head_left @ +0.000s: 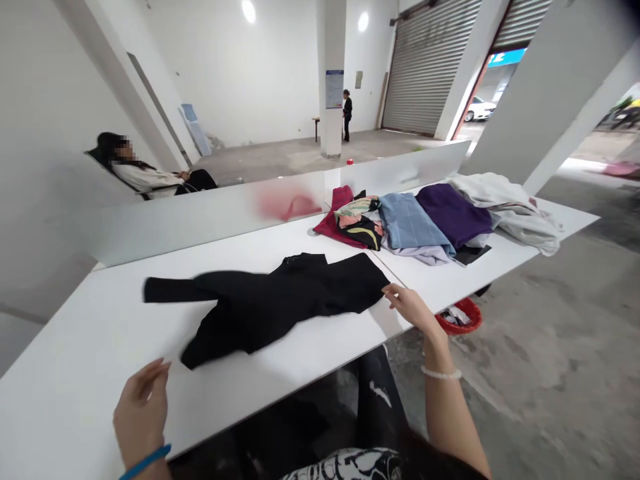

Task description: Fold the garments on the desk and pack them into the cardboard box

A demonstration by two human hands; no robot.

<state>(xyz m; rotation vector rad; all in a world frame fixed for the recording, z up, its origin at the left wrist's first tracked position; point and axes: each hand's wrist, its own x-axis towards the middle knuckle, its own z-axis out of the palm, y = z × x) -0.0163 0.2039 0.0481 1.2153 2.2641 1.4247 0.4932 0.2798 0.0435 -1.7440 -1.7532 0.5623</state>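
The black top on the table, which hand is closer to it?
Right. The right hand touches the black top at its right edge; the left hand hovers apart from it, just below its lower left corner.

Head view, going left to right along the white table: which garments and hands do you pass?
Left hand → black garment → right hand; further back, red garment → blue folded piece → purple piece → white heap.
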